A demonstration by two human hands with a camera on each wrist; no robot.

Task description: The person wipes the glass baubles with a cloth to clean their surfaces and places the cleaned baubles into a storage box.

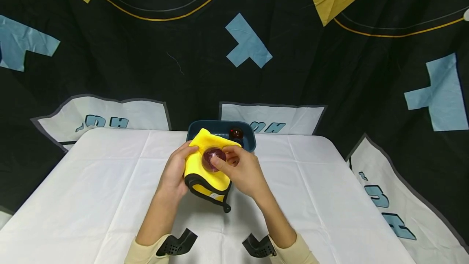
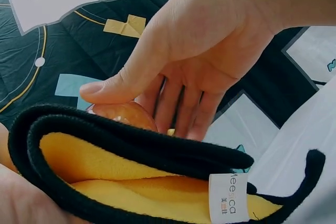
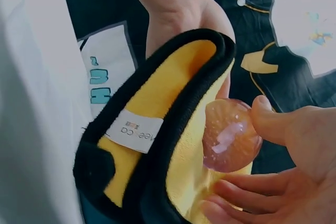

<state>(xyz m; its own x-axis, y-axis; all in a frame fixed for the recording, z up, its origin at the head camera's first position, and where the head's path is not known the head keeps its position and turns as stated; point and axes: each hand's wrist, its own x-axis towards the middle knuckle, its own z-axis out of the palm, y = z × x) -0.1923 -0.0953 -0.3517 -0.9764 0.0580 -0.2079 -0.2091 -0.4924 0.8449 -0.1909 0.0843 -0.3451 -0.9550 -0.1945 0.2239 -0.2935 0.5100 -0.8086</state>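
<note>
My left hand grips a folded yellow cloth with black edging, a small white tag and a black hanging loop. Against the cloth's yellow face sits a translucent, glossy ball, purplish in the head view and orange-pink in the wrist views. My right hand holds this ball from the right, its thumb at the ball's edge and its other fingers curled beside the cloth. Both hands are raised over the table, just this side of a dark blue tray.
A dark red shiny ball lies in the tray's right side, which is partly covered by the cloth. The white-covered table ends at a black hanging cloth with blue and yellow shapes.
</note>
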